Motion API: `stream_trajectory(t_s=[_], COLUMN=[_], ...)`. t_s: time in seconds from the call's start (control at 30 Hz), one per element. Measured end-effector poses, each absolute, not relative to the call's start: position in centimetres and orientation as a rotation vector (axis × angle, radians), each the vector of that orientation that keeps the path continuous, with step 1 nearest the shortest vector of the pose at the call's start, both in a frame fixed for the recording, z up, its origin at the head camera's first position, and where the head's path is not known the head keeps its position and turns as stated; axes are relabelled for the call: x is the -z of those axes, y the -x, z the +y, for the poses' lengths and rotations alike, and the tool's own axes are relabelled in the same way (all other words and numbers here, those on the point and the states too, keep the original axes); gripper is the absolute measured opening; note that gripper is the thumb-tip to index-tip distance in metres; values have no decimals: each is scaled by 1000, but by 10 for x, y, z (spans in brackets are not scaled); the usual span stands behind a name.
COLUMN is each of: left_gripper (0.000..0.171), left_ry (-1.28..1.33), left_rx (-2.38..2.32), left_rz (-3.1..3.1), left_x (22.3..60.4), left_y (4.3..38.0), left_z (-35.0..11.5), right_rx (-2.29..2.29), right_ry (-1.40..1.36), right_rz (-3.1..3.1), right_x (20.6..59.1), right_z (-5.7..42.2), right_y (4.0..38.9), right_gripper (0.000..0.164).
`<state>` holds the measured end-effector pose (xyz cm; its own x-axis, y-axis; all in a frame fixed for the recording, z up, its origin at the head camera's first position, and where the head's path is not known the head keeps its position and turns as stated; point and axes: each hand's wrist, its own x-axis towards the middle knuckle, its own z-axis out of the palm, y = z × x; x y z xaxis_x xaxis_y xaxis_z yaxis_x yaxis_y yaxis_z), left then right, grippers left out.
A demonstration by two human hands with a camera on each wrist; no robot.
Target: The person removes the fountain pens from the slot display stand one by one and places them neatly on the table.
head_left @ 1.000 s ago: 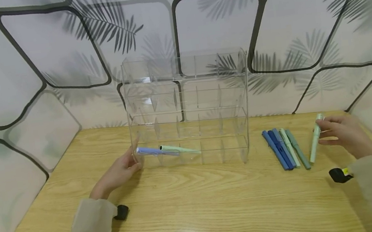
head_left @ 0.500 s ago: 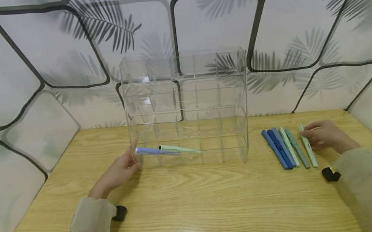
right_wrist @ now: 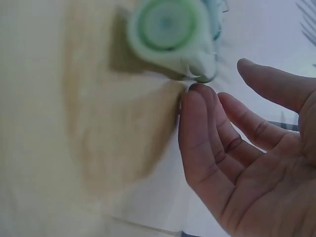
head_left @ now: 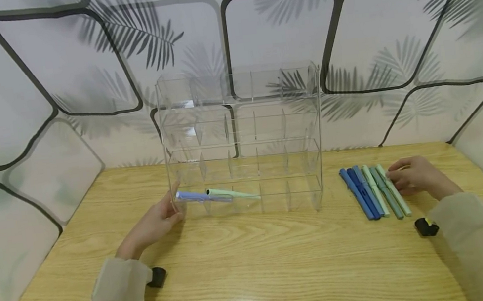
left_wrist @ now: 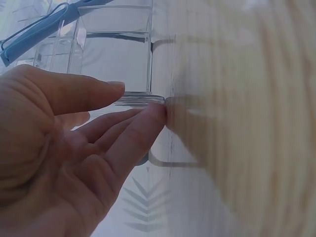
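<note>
The clear walls of your rack [head_left: 242,143] are hard to make out against the patterned wall [head_left: 281,31], and from the head view its side hides some left fingertips. Your right wrist camera cuts off the pens, blurring the nearest. Your left hand [head_left: 154,227] pinches the rack's lower side edge, thumb against fingers; your right hand [head_left: 424,179], thumb well apart, touches the outermost light green pen [head_left: 394,190], at the end of the row on the tabletop [head_left: 254,263].
</note>
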<state>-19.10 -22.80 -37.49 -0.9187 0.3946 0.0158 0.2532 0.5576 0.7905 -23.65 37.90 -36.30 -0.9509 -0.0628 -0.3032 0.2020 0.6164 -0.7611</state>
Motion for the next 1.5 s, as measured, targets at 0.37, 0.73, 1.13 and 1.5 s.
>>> stream_trajectory(t_s=[0.37,0.73,1.13,1.5], left_gripper=[79,80,80,77], left_ry=[-546,-523,-515,-563], left_rx=[-1306,-1306,-1245,-1248], left_rz=[2615,2604,2630,2632], left_x=[375,376,374,376], left_y=[192,193,192,194], left_z=[-229,-228,-229,-230], right_rx=[1429,1836,1929,1743], right_ry=[11,169,360,486], right_rz=[2610,2442,2351,2367], right_x=[339,312,291,292], right_z=[364,338,287,220], right_y=[227,208,197,201], right_gripper=[47,12,15,28])
